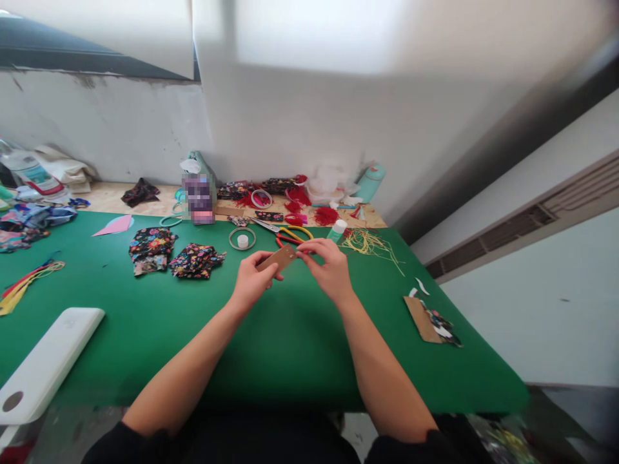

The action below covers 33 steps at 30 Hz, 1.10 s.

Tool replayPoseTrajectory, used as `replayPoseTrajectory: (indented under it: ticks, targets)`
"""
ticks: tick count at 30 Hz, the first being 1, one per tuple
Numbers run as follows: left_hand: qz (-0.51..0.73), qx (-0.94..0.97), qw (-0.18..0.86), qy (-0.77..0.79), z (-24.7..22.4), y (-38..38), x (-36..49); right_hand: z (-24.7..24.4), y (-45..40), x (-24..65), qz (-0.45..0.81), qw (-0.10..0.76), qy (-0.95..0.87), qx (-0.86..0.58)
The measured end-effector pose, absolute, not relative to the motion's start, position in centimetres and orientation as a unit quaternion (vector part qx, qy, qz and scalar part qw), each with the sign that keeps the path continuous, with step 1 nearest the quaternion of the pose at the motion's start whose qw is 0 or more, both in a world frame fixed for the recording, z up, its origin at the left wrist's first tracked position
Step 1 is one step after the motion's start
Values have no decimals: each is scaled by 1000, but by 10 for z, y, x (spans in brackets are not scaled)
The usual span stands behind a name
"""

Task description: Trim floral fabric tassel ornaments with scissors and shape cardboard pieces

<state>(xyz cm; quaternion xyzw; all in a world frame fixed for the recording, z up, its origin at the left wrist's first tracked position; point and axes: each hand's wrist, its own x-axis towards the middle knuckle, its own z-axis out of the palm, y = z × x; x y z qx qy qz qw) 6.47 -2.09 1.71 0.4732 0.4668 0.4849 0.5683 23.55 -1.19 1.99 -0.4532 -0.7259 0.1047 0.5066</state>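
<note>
My left hand point(250, 281) holds a small brown card point(280, 258) over the green table, thumb on top. Small pale marks or bits show near the card's right end; they are too small to name. There my right hand point(333, 269) has its thumb and fingertips pinched together, close to the card's tip. What sits between those fingertips is too small to make out. Just beyond the hands lie scissors point(285, 231) with red and yellow handles. A glue bottle point(335, 231) with a white cap is behind my right hand.
Floral fabric pieces point(151, 248) lie left of my hands, near a roll of tape point(235, 239) with a white cap point(242, 241). Yellow cords point(370, 243) lie right. A white device point(53, 361) is at the left edge, cardboard scraps point(422, 319) at the right.
</note>
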Motion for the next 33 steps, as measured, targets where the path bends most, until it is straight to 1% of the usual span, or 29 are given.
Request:
replayPoseTrajectory:
  ticks: [3,9,18,22,29,33]
  targets:
    - [484,470,572,467,17,-22,65,21,-12,236,11,458,-768,-448]
    - [478,470,571,475,17,-23,64,17,-10,236,-45,383,-806,-450]
    - [464,494,551,486,14,-22,64,10,-5,235,-177,256,-851,-423]
    - [453,525,515,504,14,-23,63,6,-6,231,-222,246,-829,-450]
    - [440,549,480,523,24,-21,57,1,-11,217,-240,274,-794,-487]
    - [421,571,463,531,19,-23,60,2,-9,216,-265,282,-780,-491]
